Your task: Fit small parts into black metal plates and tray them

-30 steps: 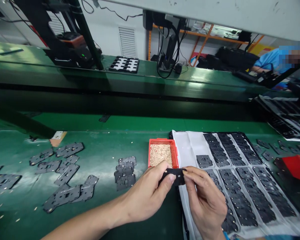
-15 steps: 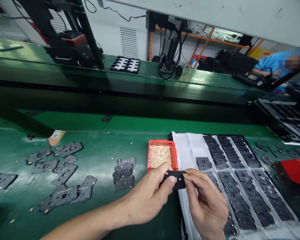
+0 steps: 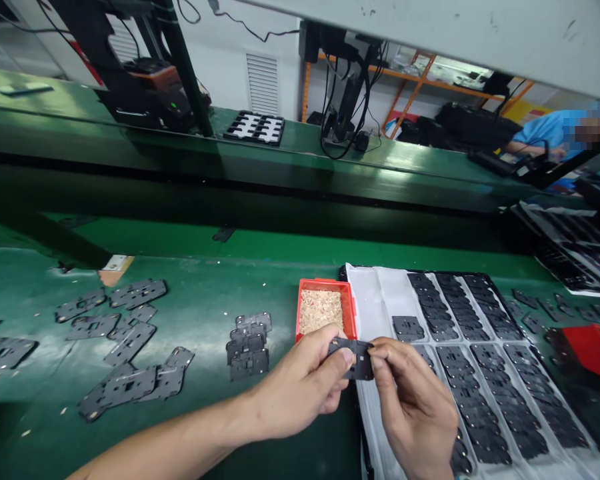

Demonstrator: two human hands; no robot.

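A thin black plastic plate (image 3: pixel 363 367) with small cutouts is held up in front of the red box. My left hand (image 3: pixel 305 380) is closed on its left part, thumb lying across the top face. At the plate's upper right corner, the thumb and fingertips of my right hand (image 3: pixel 415 400) pinch together; any small piece between them is hidden. Just behind my left hand stands the red box (image 3: pixel 353 313), holding many tiny pale pieces (image 3: pixel 321 312). To the right, rows of similar black plates (image 3: pixel 475 400) lie in a tray with white lining (image 3: pixel 370 293).
Left of the box is an overlapping stack of black plates (image 3: pixel 250 347). More plates (image 3: pixel 130 387) lie scattered at far left. A second red container (image 3: pixel 593 350) sits at right. Behind, a raised green shelf (image 3: pixel 280 163) carries a stand and cables; a person in blue (image 3: pixel 545 130) is beyond.
The plate has tilted slightly, showing more of its top face. My left hand's fingers have shifted a little beneath it, while my right fingertips stay at the corner.
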